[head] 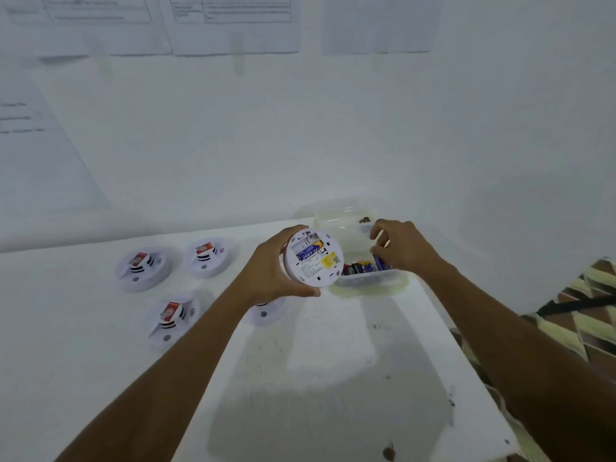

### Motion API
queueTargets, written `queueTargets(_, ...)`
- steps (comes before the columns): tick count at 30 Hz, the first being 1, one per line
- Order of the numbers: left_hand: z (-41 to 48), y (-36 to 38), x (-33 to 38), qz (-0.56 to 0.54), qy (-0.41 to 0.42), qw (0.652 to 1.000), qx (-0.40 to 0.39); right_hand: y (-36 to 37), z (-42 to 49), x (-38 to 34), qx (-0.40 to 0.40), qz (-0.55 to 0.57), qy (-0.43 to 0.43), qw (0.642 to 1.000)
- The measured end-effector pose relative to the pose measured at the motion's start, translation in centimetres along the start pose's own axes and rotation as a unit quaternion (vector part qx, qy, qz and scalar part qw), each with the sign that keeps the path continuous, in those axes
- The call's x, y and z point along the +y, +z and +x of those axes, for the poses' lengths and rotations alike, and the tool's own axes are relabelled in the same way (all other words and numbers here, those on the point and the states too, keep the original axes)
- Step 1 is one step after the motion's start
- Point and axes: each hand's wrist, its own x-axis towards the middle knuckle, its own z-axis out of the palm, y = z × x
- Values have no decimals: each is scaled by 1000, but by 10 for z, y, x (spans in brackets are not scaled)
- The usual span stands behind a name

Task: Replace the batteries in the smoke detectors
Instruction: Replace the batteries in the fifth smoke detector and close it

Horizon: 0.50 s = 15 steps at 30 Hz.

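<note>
Item 1: smoke detector (313, 256), white, round. It is held above the white table (333, 361) near its far edge and tilted so that its underside faces the camera. The battery bay is open, with one blue-and-yellow battery (308, 253) seated in it and a yellow label (328, 261) just below.

Item 2: left hand (270, 271). It grips the detector by the rim, fingers curled over the top and thumb under the lower edge.

Item 3: right hand (403, 245). It is over the clear plastic container (366, 283), just beside the detector, with fingers and thumb curled downward. It cannot be told whether they pinch anything.

Item 4: loose batteries (358, 268), dark blue and purple, lying inside the container below the right hand.

Item 5: three more detectors on the table to the left, face up, each with a red tag: far-left unit (143, 268), rear unit (208, 256) and near unit (171, 316).

Item 6: fourth unit (265, 311), partly hidden beneath the left wrist.

Item 7: printed sheets (233, 25) on the white wall, text blurred.

Item 8: patterned fabric (593, 315), off the table's right edge.
</note>
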Motion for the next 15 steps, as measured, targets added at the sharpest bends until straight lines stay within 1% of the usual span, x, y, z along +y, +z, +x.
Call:
queueTargets(5,1,16,4,7,-6,1000,5,13,14,15,-42,-75,18,996)
queueTargets(8,1,18,4,10,-13,1000,7,15,14,19,-54,-76,32,995)
queueTargets(11,0,19,4,11,-14,1000,10,9,5,16,-20,-18,17,999)
queueTargets(13,0,18,4,8,-13,1000,12,5,-5,2,18,66,-26,997)
queueTargets(15,0,19,3,5,-12,1000,11,3,-19,-22,43,149,-66,986)
